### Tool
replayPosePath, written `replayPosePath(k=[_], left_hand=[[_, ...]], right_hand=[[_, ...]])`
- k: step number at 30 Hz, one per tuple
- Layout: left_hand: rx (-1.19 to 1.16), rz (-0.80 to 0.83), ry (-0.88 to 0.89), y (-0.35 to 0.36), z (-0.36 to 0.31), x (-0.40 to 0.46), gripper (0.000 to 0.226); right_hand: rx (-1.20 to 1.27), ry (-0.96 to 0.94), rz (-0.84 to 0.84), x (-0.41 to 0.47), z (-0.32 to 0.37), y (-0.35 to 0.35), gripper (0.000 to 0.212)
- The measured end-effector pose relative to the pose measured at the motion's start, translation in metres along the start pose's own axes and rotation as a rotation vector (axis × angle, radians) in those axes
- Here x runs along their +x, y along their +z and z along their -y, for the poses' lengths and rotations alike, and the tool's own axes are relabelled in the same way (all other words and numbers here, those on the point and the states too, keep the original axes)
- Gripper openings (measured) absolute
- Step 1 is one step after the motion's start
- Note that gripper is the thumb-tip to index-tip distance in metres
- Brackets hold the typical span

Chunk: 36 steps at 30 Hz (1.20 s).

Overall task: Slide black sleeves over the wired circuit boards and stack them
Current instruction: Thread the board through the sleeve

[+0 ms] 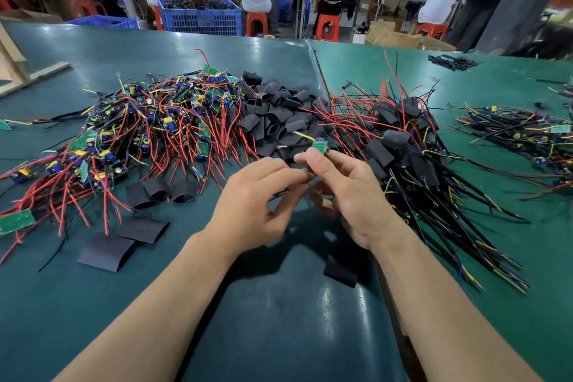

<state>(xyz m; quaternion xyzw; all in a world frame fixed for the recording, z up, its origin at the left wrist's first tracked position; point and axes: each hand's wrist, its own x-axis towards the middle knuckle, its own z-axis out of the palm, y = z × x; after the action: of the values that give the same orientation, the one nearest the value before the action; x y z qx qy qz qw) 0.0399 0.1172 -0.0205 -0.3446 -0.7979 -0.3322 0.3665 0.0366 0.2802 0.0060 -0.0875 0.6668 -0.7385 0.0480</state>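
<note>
Right hand [347, 192] pinches 1 green circuit board [320, 146] above the worktop [279, 319]. Left hand [254, 201], fingers loosely curled, touches its wires. Loose black sleeves [276, 108] heaped behind.

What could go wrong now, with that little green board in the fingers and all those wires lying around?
Two things might go wrong. The right hand only pinches the small green board by its edge, so it may slip from that light grip. The board's wires trail toward the pile of black sleeves and the stack of finished boards, so they might snag there. The left hand looks blurred, so I cannot tell what it holds.
</note>
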Motion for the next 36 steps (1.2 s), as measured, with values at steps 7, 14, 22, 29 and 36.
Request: replayPosePath(k=[7,14,22,29,36], left_hand=[[0.028,-0.09,0.028,-0.006,-0.01,0.003,0.023],[-0.35,0.523,-0.112,0.011,-0.036,-0.002,0.035],[-0.173,0.5,-0.094,0.009,-0.025,-0.001,0.035],[-0.127,0.545,-0.206,0.0,-0.013,-0.004,0.034],[-0.238,0.203,-0.479,-0.002,0.001,-0.003,0.011]], right_hand=[[0.211,-0.159,-0.125,0.003,0.008,-0.007,0.019],[0.337,-0.205,-0.201,0.004,0.018,-0.015,0.018],[0.1,-0.244,-0.203,0.006,0.006,-0.014,0.01],[0.048,-0.366,-0.158,0.001,0.009,-0.008,0.021],[0.242,-0.541,-0.433,-0.005,0.033,-0.017,0.015]])
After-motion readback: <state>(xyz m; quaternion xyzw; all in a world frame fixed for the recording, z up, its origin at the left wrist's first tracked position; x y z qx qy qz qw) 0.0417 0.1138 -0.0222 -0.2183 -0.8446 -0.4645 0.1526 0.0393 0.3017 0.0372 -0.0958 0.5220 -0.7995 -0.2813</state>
